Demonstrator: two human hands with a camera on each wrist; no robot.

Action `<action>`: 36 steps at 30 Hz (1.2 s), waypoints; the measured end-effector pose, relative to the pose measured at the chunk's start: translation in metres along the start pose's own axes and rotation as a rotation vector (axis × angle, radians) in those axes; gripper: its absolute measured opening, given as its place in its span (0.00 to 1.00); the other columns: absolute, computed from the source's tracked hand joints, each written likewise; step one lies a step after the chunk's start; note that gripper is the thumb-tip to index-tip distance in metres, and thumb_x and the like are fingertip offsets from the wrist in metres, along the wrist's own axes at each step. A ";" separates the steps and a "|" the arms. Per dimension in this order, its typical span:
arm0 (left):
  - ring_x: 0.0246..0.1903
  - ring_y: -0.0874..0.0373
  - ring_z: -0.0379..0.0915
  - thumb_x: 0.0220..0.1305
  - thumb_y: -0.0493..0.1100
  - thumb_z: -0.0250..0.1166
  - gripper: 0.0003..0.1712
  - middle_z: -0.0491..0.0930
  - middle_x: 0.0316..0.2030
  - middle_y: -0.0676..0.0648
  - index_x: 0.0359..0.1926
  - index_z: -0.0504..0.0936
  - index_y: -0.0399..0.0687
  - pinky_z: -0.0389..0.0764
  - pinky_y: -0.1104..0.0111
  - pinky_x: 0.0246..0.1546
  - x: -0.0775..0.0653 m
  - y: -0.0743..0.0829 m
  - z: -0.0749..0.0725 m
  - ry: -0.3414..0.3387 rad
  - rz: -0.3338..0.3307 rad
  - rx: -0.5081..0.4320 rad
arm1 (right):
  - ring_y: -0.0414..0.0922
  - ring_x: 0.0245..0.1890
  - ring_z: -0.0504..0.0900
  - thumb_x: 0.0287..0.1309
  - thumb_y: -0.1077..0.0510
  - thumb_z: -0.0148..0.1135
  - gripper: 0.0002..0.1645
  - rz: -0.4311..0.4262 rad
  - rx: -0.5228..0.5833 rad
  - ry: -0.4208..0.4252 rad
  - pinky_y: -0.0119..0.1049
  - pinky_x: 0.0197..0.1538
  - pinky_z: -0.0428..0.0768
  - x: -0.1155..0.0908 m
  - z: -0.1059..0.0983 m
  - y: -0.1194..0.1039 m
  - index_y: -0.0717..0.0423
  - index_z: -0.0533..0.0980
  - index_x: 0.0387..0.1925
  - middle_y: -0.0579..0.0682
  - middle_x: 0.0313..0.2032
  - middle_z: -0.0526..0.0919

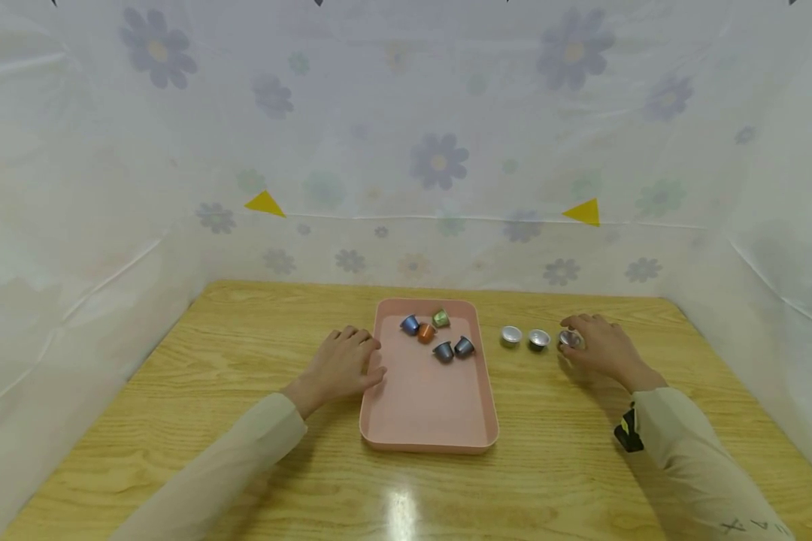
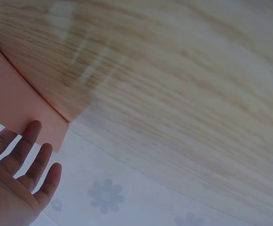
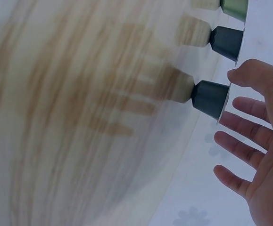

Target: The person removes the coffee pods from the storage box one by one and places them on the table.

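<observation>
"Hands first, left to right?"

"Left hand (image 1: 341, 366) is relaxed, fingers parted, at the left wall of the pink tray (image 1: 426, 409); can't tell if it's touching. Right hand (image 1: 604, 349) has thumb and fingertips around the rim of the end pod (image 1: 570, 339), but whether it's actually pinching, can't tell."

"And the other pods?"

"Five lie loose toward the tray's far end: blue pod (image 1: 410, 324), orange pod (image 1: 426, 333), green pod (image 1: 441, 319), plus two grey pods (image 1: 443, 352). Right of the tray, a green-sided pod (image 1: 510, 336), a dark pod (image 1: 539, 340) and the end pod stand in a row, foil up."

"Easy to handle?"

"Light and stiff, I'd guess, kinda slick, and the foil probably dents. I'd grab the rim or sides, not push the lid."

"Surface? Room?"

"Shiny wood-grain desk (image 1: 257, 338). Pale sheeting left, flowery sheet (image 1: 379, 98) behind with two yellow triangles (image 1: 265, 204), more sheeting right."
</observation>
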State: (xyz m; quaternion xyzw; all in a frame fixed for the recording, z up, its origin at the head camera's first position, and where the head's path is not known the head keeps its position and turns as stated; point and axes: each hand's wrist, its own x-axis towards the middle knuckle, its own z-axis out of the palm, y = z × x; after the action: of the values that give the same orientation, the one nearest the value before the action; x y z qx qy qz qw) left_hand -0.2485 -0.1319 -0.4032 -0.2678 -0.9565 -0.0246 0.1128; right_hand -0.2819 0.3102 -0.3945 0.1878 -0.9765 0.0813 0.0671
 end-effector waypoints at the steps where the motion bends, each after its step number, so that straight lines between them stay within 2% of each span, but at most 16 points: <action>1: 0.50 0.49 0.69 0.58 0.60 0.55 0.24 0.77 0.47 0.48 0.48 0.78 0.50 0.70 0.54 0.52 0.000 0.000 0.000 -0.002 -0.002 0.001 | 0.65 0.51 0.69 0.53 0.52 0.61 0.28 -0.003 -0.007 -0.001 0.68 0.49 0.62 0.000 0.000 0.000 0.61 0.70 0.54 0.64 0.52 0.74; 17: 0.51 0.49 0.68 0.59 0.61 0.55 0.25 0.76 0.48 0.48 0.49 0.78 0.51 0.69 0.53 0.52 0.000 -0.001 0.001 -0.009 -0.001 0.000 | 0.64 0.51 0.70 0.52 0.51 0.62 0.29 -0.057 -0.085 0.044 0.65 0.47 0.65 0.001 -0.002 -0.016 0.60 0.71 0.54 0.62 0.53 0.73; 22: 0.50 0.49 0.69 0.59 0.60 0.55 0.24 0.77 0.47 0.48 0.48 0.78 0.51 0.69 0.54 0.52 0.000 -0.001 0.000 0.007 0.006 -0.002 | 0.61 0.50 0.71 0.52 0.50 0.62 0.28 -0.098 -0.116 0.072 0.62 0.47 0.68 0.003 0.000 -0.025 0.60 0.71 0.53 0.60 0.51 0.75; 36: 0.51 0.49 0.68 0.58 0.61 0.55 0.25 0.76 0.48 0.48 0.48 0.78 0.51 0.69 0.54 0.52 0.000 0.000 0.000 0.002 -0.002 -0.004 | 0.55 0.47 0.74 0.49 0.51 0.64 0.24 -0.207 -0.111 0.149 0.57 0.45 0.70 0.009 0.012 -0.054 0.58 0.75 0.48 0.55 0.46 0.78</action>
State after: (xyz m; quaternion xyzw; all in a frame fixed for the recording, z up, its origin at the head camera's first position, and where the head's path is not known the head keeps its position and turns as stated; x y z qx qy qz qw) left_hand -0.2485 -0.1322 -0.4033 -0.2671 -0.9566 -0.0268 0.1131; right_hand -0.2714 0.2557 -0.3972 0.2768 -0.9473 0.0335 0.1580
